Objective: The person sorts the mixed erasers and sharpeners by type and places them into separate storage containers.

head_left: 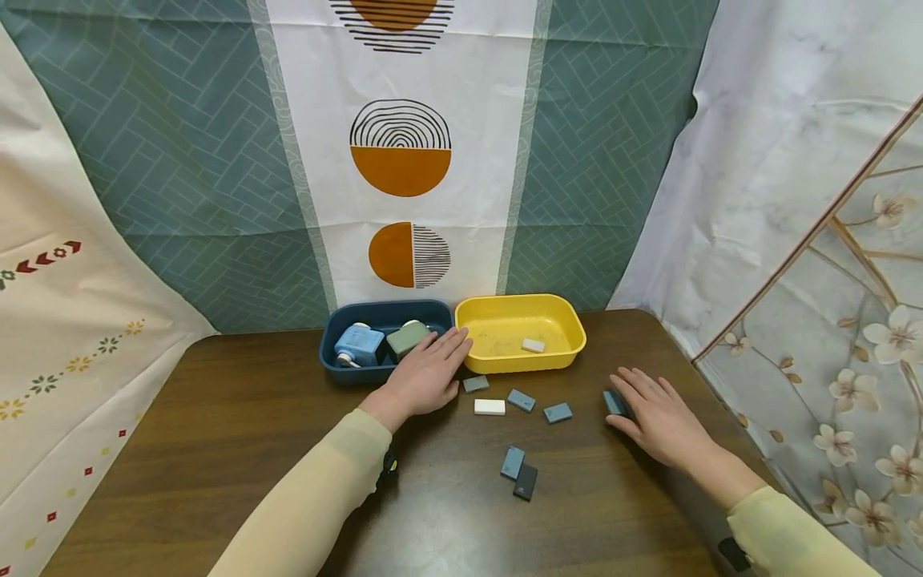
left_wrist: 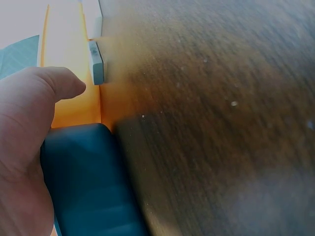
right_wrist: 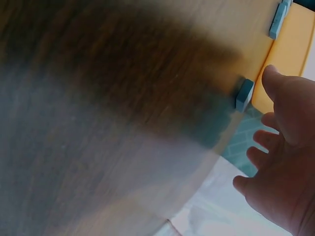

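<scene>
My left hand (head_left: 425, 377) reaches over the front right corner of the dark blue bin (head_left: 385, 308), fingers straight, fingertips at the left end of the yellow bin (head_left: 519, 365). In the left wrist view its thumb stands away from the blue bin's wall (left_wrist: 88, 177), holding nothing. My right hand (head_left: 659, 421) is over the table at the right, fingers extended beside a small blue-grey rectangular block (head_left: 614, 403). The right wrist view shows that block (right_wrist: 244, 95) off the thumb, with the fingers spread. A white block (head_left: 534, 345) lies inside the yellow bin.
Between the hands lie a white block (head_left: 489, 407), several blue-grey blocks (head_left: 521, 400) and a dark block (head_left: 525, 482). A light blue bottle-like thing (head_left: 359, 346) and a green one (head_left: 408, 337) sit in the blue bin. Patterned cloth (head_left: 476, 160) hangs behind the table (head_left: 238, 449).
</scene>
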